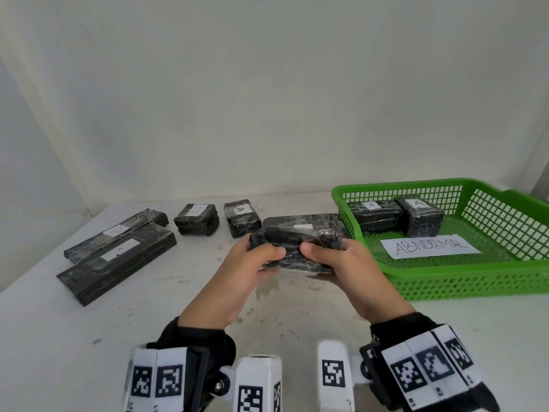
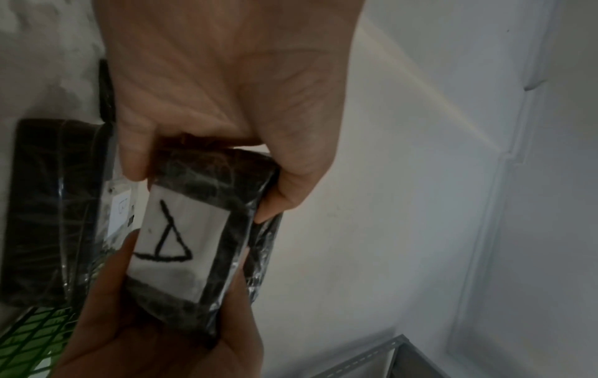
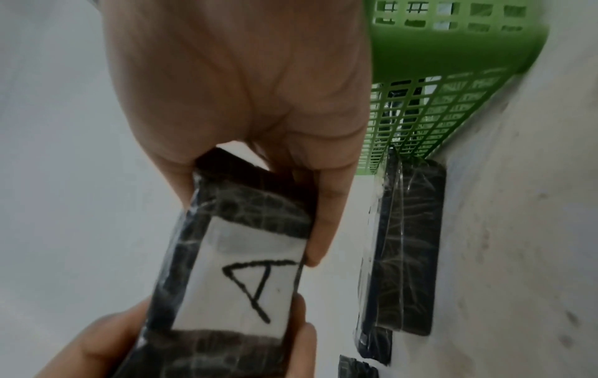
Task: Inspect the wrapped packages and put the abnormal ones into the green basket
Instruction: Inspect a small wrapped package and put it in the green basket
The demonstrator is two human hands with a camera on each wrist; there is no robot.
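Package [image 1: 297, 251] | pinched between both hands' fingers [image 1: 269, 252] | left hand [image 1: 237, 281] | right hand [image 1: 347, 272]

The white label [image 1: 302, 226] on the flat black plastic-wrapped package [image 1: 306, 226] behind the hands is unreadable. The green plastic mesh basket [image 1: 475, 281] runs off the head view's right edge.

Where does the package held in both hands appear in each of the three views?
Head: the held package is at centre, between the left hand and right hand, left of the green basket.
Left wrist: lower centre, its label "A" facing the camera.
Right wrist: lower centre, label "A" visible.
Shared landmark: the green basket.
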